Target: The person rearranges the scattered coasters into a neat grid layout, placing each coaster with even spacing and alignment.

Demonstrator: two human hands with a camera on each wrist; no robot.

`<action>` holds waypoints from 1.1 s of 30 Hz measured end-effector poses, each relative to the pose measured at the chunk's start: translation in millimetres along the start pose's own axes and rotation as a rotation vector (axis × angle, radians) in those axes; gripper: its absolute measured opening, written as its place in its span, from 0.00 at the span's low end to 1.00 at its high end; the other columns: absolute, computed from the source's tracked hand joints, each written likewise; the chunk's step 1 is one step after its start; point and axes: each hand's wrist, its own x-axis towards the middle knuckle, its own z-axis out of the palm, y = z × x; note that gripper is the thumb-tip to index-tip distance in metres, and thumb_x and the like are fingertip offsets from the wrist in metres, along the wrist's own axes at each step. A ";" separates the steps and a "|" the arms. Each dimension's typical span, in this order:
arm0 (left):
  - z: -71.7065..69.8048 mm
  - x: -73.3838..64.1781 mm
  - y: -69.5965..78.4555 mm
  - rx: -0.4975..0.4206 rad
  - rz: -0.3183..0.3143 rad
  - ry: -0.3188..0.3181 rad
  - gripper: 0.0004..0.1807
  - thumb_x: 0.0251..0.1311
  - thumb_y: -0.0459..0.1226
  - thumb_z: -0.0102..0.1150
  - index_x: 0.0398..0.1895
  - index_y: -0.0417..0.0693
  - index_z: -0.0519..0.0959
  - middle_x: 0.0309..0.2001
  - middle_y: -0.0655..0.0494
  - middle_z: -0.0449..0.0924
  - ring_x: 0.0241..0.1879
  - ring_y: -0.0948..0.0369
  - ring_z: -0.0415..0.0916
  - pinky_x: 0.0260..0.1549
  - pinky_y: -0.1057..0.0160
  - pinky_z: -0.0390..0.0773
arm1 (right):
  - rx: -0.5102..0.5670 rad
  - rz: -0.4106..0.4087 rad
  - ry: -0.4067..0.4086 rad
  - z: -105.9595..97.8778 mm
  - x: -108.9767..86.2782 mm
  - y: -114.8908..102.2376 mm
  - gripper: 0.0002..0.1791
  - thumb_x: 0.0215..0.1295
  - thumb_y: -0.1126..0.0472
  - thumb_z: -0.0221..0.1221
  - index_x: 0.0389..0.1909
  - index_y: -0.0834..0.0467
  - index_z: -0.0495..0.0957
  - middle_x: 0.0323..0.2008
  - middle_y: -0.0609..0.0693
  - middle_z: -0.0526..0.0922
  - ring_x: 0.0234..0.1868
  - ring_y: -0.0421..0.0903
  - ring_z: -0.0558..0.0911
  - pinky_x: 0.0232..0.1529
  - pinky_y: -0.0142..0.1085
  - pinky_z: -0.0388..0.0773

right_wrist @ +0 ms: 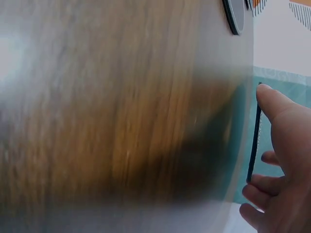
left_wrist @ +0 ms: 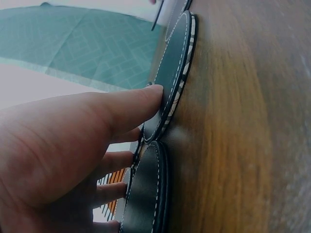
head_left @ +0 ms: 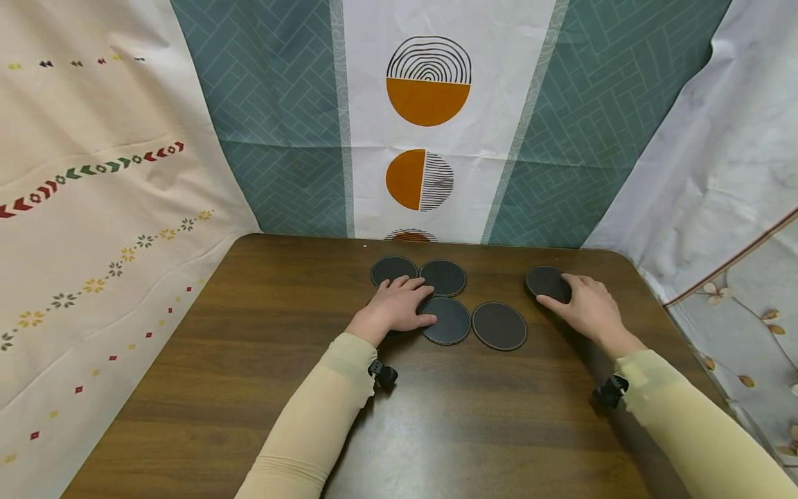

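My right hand (head_left: 586,305) holds a round black stitched coaster (head_left: 546,283) by its edge, thumb on the near side. In the right wrist view this coaster (right_wrist: 254,138) appears edge-on between thumb and fingers, raised off the tabletop. My left hand (head_left: 394,306) rests spread over a cluster of similar coasters, its thumb (left_wrist: 154,92) on the face of one coaster (head_left: 450,324). Under the left palm another coaster (left_wrist: 148,194) is mostly hidden in the head view. Behind the left fingers lie two coasters, a left one (head_left: 393,267) and a right one (head_left: 445,278).
One more coaster (head_left: 499,326) lies flat at the right end of the front row. All of them are on a brown wooden table (head_left: 499,423). Patterned cloth (head_left: 280,138) hangs along the table's back, with pale cloths at both sides.
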 end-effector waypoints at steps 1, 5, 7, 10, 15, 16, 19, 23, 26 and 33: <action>0.2 0.1 -0.1 0.001 0.000 0.000 0.42 0.79 0.63 0.58 0.89 0.61 0.63 0.89 0.55 0.55 0.87 0.46 0.49 0.82 0.34 0.51 | 0.001 -0.002 0.000 0.5 0.2 -2.2 0.58 0.74 0.26 0.61 0.78 0.74 0.66 0.73 0.81 0.67 0.72 0.83 0.65 0.65 0.79 0.65; 0.4 0.1 -0.4 0.003 0.000 -0.003 0.42 0.79 0.63 0.58 0.89 0.61 0.63 0.89 0.54 0.54 0.87 0.46 0.49 0.82 0.34 0.51 | 0.005 -0.016 0.004 2.1 1.2 -11.1 0.56 0.74 0.27 0.63 0.78 0.73 0.67 0.73 0.80 0.68 0.72 0.82 0.65 0.67 0.78 0.65; 0.1 -0.3 -0.4 0.002 0.000 -0.002 0.42 0.79 0.63 0.58 0.89 0.61 0.63 0.89 0.54 0.55 0.87 0.46 0.49 0.81 0.34 0.51 | 0.005 -0.025 0.006 2.8 1.8 -15.8 0.56 0.74 0.28 0.64 0.78 0.73 0.68 0.73 0.79 0.68 0.72 0.81 0.66 0.67 0.77 0.65; -0.6 -0.7 -0.2 0.001 0.002 -0.001 0.42 0.79 0.63 0.58 0.89 0.61 0.63 0.89 0.54 0.55 0.87 0.45 0.49 0.81 0.34 0.51 | 0.007 -0.037 0.004 3.9 2.4 -21.7 0.56 0.74 0.28 0.64 0.78 0.73 0.68 0.73 0.79 0.68 0.72 0.81 0.66 0.68 0.77 0.65; -1.4 -1.2 0.1 -0.005 0.005 -0.002 0.42 0.79 0.62 0.58 0.89 0.60 0.64 0.89 0.54 0.55 0.87 0.45 0.49 0.81 0.33 0.51 | 0.010 -0.055 0.007 6.0 3.7 -30.4 0.55 0.74 0.28 0.64 0.78 0.72 0.69 0.73 0.79 0.69 0.73 0.81 0.67 0.68 0.76 0.66; -1.6 -1.4 0.3 -0.007 0.005 -0.001 0.41 0.79 0.62 0.58 0.89 0.60 0.64 0.89 0.54 0.55 0.87 0.45 0.49 0.81 0.33 0.51 | 0.011 -0.061 0.007 6.3 4.1 -32.2 0.54 0.74 0.29 0.64 0.78 0.72 0.69 0.73 0.79 0.69 0.73 0.81 0.67 0.68 0.76 0.66; -1.8 -1.6 0.5 -0.010 0.005 0.001 0.41 0.79 0.62 0.59 0.89 0.60 0.64 0.88 0.54 0.55 0.87 0.45 0.49 0.81 0.33 0.51 | 0.013 -0.075 0.008 7.4 4.8 -37.3 0.54 0.74 0.29 0.64 0.78 0.72 0.69 0.73 0.78 0.70 0.73 0.80 0.67 0.69 0.74 0.66; -1.4 -1.7 0.6 -0.009 0.002 -0.001 0.42 0.79 0.62 0.58 0.89 0.60 0.64 0.89 0.54 0.55 0.87 0.45 0.49 0.82 0.34 0.51 | 0.012 -0.090 0.002 8.7 5.5 -43.2 0.53 0.75 0.30 0.64 0.78 0.72 0.70 0.74 0.77 0.70 0.74 0.79 0.67 0.71 0.73 0.66; -0.8 -1.3 0.4 -0.009 0.001 -0.002 0.42 0.79 0.63 0.58 0.89 0.60 0.63 0.89 0.54 0.55 0.87 0.46 0.49 0.82 0.34 0.51 | 0.011 -0.100 0.000 9.0 5.5 -48.5 0.52 0.75 0.31 0.65 0.77 0.72 0.70 0.74 0.76 0.71 0.74 0.78 0.68 0.71 0.72 0.66; -0.9 -2.0 0.3 -0.015 0.002 0.003 0.42 0.79 0.63 0.59 0.89 0.60 0.64 0.88 0.53 0.55 0.87 0.46 0.49 0.82 0.34 0.51 | 0.010 -0.125 -0.001 11.9 6.7 -58.8 0.50 0.75 0.32 0.66 0.76 0.72 0.72 0.73 0.75 0.72 0.73 0.77 0.68 0.72 0.71 0.67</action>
